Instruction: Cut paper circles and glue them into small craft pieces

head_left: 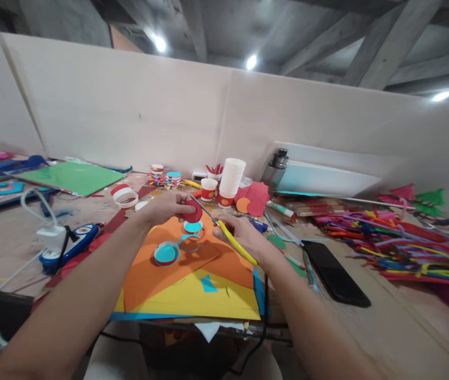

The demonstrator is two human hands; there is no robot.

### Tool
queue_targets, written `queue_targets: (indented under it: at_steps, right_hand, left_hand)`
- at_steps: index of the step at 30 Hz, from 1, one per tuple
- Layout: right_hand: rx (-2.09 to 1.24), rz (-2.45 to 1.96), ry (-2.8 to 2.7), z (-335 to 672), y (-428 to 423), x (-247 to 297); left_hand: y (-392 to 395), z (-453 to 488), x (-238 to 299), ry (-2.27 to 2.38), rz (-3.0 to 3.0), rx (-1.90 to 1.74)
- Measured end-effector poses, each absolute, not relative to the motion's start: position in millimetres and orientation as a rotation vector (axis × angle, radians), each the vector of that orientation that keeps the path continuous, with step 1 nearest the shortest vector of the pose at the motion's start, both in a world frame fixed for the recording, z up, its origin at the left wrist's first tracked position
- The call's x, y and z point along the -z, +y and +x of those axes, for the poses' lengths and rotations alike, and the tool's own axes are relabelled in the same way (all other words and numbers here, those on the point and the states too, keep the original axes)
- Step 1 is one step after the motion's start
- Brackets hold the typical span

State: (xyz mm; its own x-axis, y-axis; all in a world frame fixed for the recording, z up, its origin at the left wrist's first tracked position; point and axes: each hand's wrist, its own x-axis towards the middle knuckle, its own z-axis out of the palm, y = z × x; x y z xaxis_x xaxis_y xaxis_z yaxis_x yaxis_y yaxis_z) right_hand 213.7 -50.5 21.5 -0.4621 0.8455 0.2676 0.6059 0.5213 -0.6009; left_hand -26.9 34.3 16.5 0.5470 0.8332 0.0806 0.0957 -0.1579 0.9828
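Our left grip (171, 207) is closed in a pinch on the edge of a red disc (193, 212), held up over the desk (2, 237). Our right grip (244, 235) is wrapped around the yellow-handled scissors (237, 246), whose blades reach to the disc's upper right side; we cannot tell whether they bite into it. The disc looks like thin paper or card, so we judge it light, easily bent and easily creased, best taken lightly near the rim, fingertips clear of the blades. The scissors should feel stiff and heavier, and their handles are the place to hold. Just below our hands, rings with blue insides (166, 254) rest on orange paper (149, 287), which overlaps a yellow sheet (169, 303). Farther out stand a stack of white cups (233, 177) and, to the right, a black phone (335, 274).
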Motion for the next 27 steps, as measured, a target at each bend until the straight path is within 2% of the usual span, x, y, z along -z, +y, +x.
queue_targets:
  at_steps: [5, 9, 14, 22, 27]
  right_hand:
    - [-0.67, -1.152, -2.155, 212.1, -45.7, -14.9]
    - [-0.795, -1.176, -1.79, 204.5, -34.6, 0.1]
    - [-0.984, -1.001, -1.403, 196.9, -31.9, 5.7]
    - [-0.772, -1.023, -1.689, 192.3, -29.6, 18.1]
    - [-0.677, -1.089, -1.659, 191.9, -28.1, 24.5]
  left_hand:
    - [35.2, -23.1, -12.8, 0.781, 1.641, -0.812]
    - [28.5, -12.9, -9.3, 0.78, 1.686, -0.803]
    - [18.8, -3.9, -8.1, 0.797, 1.802, -0.746]
    - [1.4, 14.3, -17.1, 1.024, 2.302, -0.74]
    - [-5.6, 19.6, -25.5, 1.123, 2.355, -0.601]
